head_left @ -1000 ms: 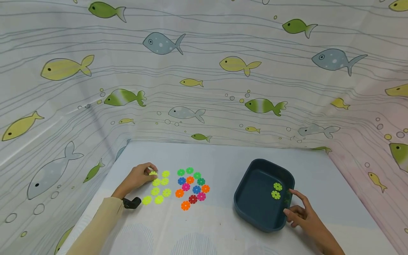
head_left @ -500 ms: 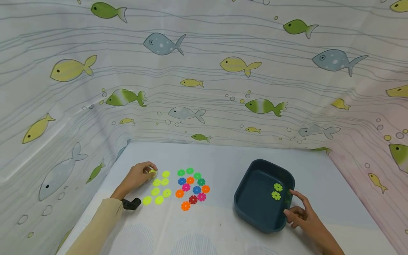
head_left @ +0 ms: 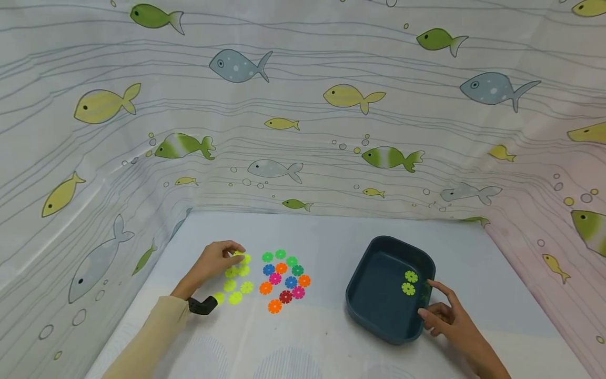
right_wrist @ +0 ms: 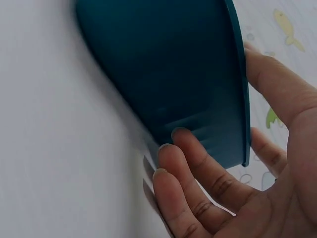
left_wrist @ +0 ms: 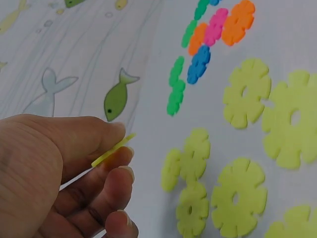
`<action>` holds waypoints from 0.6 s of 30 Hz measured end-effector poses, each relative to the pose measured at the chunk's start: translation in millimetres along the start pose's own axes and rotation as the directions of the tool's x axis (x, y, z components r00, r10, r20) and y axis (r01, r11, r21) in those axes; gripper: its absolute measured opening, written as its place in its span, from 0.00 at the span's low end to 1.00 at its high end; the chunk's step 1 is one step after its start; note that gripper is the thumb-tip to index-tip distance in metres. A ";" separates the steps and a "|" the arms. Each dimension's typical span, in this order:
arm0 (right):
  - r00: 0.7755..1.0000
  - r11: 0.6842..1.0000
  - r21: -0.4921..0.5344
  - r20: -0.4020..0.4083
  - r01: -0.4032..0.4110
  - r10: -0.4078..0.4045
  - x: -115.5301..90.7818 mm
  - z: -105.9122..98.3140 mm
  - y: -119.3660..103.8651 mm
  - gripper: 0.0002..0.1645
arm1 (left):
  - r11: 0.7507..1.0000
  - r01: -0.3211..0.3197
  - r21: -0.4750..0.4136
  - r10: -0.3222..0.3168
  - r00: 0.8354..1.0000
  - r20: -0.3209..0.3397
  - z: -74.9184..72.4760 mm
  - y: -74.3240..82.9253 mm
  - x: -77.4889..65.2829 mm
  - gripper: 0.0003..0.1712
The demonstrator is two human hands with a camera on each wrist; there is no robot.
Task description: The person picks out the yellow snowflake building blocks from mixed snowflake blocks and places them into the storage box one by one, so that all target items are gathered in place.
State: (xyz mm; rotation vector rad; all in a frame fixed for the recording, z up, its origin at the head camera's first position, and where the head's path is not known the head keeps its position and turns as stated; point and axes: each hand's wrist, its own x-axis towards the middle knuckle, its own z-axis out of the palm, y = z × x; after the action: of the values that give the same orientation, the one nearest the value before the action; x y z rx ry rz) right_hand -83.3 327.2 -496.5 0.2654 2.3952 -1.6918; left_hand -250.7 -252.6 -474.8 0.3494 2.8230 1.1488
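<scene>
My left hand point(head_left: 215, 261) pinches a yellow flower-shaped disc point(left_wrist: 113, 150) between thumb and index finger, seen edge-on in the left wrist view. It hovers over the group of yellow flower-shaped discs point(head_left: 246, 287) lying on the left of the table. At the right, my right hand point(head_left: 452, 321) holds the near-right side of a dark blue tub point(head_left: 379, 289). Its thumb and index finger are at the rim, while the other fingers rest against the outer wall point(right_wrist: 168, 74) in the right wrist view. Two yellow-green discs point(head_left: 408, 289) lie inside the tub.
Between the yellow discs and the tub lies a cluster of green, blue, pink, red and orange discs point(head_left: 285, 297). A fish-print sheet point(head_left: 312, 168) walls in the white table point(head_left: 326, 237) at the back and sides. A black camera mount point(head_left: 202, 305) sits on the left wrist.
My left hand has pinched the yellow disc at the far left of the group, then lifted it and moved right. My right hand and the tub have stayed in place.
</scene>
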 end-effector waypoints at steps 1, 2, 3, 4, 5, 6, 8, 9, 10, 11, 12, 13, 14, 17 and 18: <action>1.000 1.000 0.001 -0.005 -0.002 0.002 0.2 0.0 -0.2 0.52 | 1.000 -0.006 -0.005 0.006 1.000 0.004 1.3 2.8 -0.1 0.14; 1.000 1.000 0.001 -0.006 -0.001 0.001 0.4 0.0 -0.1 0.53 | 1.000 -0.010 -0.010 0.010 1.000 0.010 2.4 5.8 -0.4 0.14; 1.000 1.000 0.000 -0.006 -0.003 0.003 0.5 0.1 -0.2 0.53 | 1.000 -0.015 -0.015 0.015 1.000 0.014 3.5 8.9 -0.7 0.14; 1.000 1.000 0.001 -0.006 -0.006 0.006 0.6 0.2 -0.3 0.53 | 1.000 -0.018 -0.020 0.018 1.000 0.018 4.6 11.7 -1.0 0.14; 1.000 1.000 0.000 -0.007 -0.011 0.011 0.7 0.3 -0.4 0.53 | 0.999 -0.021 -0.025 0.022 1.000 0.023 5.7 14.5 -1.3 0.14; 1.000 1.000 0.000 -0.006 -0.016 0.016 0.9 0.3 -0.5 0.53 | 0.999 -0.027 -0.027 0.028 0.999 0.027 6.9 17.3 -1.5 0.15; 1.000 1.000 0.003 -0.005 -0.027 0.027 1.4 0.4 -0.8 0.53 | 0.999 -0.038 -0.030 0.040 0.999 0.035 9.2 22.5 -1.7 0.16; 0.999 0.999 0.005 -0.005 -0.032 0.032 1.5 0.4 -1.1 0.53 | 0.998 -0.046 -0.030 0.047 0.998 0.036 10.3 25.3 -1.8 0.17; 0.999 0.999 0.009 -0.002 -0.034 0.034 1.7 0.2 -1.5 0.53 | 0.998 -0.052 -0.031 0.053 0.998 0.039 11.6 27.9 -1.8 0.17; 0.999 0.999 0.013 0.001 -0.035 0.035 1.8 0.1 -1.8 0.53 | 0.998 -0.059 -0.034 0.060 0.997 0.040 12.9 30.8 -1.9 0.17; 0.999 0.999 0.018 0.005 -0.036 0.036 1.7 -0.1 -2.2 0.53 | 0.997 -0.064 -0.038 0.066 0.997 0.045 14.2 33.9 -2.2 0.17; 0.999 0.999 0.021 0.008 -0.036 0.036 1.6 -0.2 -2.8 0.53 | 0.997 -0.068 -0.039 0.070 0.996 0.050 15.4 36.9 -2.6 0.17; 0.999 0.999 0.025 0.011 -0.036 0.036 1.3 -0.4 -3.2 0.53 | 0.996 -0.072 -0.043 0.074 0.996 0.056 16.7 40.0 -3.0 0.17; 0.999 0.999 0.033 0.018 -0.042 0.042 0.1 -0.9 -4.8 0.53 | 0.995 -0.076 -0.057 0.080 0.994 0.075 21.0 48.4 -4.4 0.17; 0.999 0.998 0.035 0.019 -0.045 0.044 -0.4 -1.1 -5.5 0.53 | 0.995 -0.078 -0.062 0.083 0.993 0.083 22.4 51.1 -4.9 0.17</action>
State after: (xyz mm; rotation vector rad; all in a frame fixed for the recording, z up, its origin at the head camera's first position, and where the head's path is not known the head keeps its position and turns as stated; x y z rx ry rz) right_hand -84.3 326.4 -491.0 0.3049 2.3306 -1.7114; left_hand -233.2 -203.0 -455.4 0.5005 2.7184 1.1988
